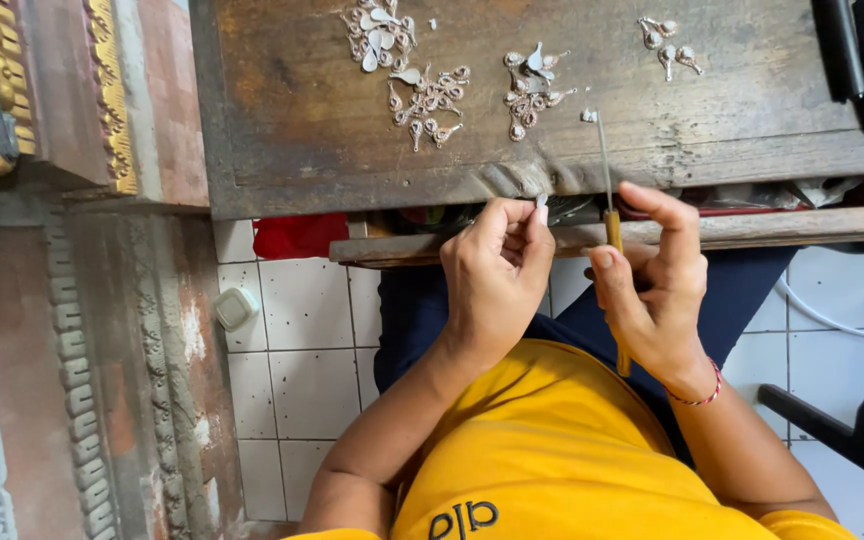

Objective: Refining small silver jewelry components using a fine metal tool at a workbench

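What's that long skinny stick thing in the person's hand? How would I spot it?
Start at the worn wooden bench with little heaps of silver pieces. At its near edge, the right hand holds the tool: a yellow wooden handle with a thin metal rod pointing up across the wood. It is the only long, straight thing among small curly bits.

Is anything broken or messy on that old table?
The wooden bench looks worn and scorched, its front edge chipped near the left hand. The small silver pieces lie in loose heaps. Nothing seems spilled.
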